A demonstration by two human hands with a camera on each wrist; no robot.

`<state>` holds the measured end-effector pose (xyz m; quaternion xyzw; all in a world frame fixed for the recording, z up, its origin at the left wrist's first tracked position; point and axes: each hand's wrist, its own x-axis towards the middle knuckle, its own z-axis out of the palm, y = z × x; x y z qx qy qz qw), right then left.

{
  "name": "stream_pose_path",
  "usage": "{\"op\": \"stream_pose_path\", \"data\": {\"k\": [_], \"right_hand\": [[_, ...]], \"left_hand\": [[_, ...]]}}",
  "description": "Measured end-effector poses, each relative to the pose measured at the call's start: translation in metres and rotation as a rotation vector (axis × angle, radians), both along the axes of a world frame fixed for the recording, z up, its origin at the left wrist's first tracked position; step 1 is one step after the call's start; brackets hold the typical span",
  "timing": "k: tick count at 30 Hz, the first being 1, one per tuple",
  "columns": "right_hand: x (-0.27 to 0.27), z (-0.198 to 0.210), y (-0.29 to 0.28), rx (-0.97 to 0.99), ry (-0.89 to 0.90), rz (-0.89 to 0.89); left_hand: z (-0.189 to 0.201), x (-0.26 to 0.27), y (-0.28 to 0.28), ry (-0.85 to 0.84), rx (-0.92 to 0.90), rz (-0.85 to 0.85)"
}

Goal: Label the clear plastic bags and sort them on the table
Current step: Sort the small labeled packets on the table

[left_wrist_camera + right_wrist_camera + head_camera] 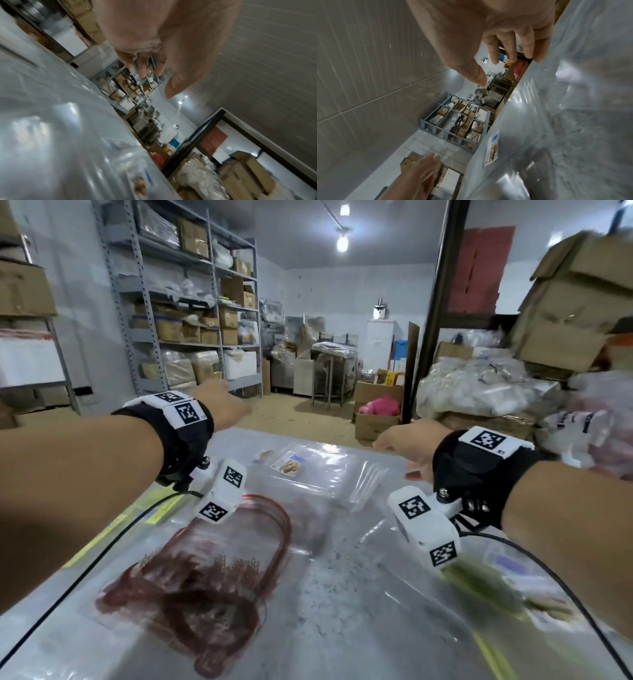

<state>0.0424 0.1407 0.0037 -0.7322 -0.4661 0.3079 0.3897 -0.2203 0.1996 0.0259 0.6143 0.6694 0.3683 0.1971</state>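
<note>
Clear plastic bags lie flat in an overlapping spread across the steel bench, and one toward the far edge carries a printed label with a food picture on it. At the near left corner a bag of dark red looped strings sits on the bench, with more bags and a green-yellow item, too blurred to name, by the right edge. Both arms stretch out over the far edge: the left hand hovers in the air with fingers loose and its grip wide, holding nothing, and the right hand hangs over the far right part with fingers spread, grip wide too and holding nothing. Grey shelving loaded with cardboard boxes stands beyond, and stacked cartons tower at the right.
</note>
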Motion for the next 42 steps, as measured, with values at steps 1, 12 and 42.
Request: {"op": "stream_pose_path", "data": {"k": [1, 12, 42], "right_hand": [[0.005, 0.005, -0.013, 0.014, 0.017, -0.016], [0.123, 0.005, -0.172, 0.081, 0.037, -0.058], [0.179, -0.039, -0.218, 0.409, 0.309, -0.015]], "left_hand": [[0.005, 0.011, -0.009, -0.015, 0.004, -0.056], [-0.008, 0.197, -0.144, -0.303, -0.089, -0.558], [-0.055, 0.249, -0.185, -0.647, -0.318, -0.741]]}}
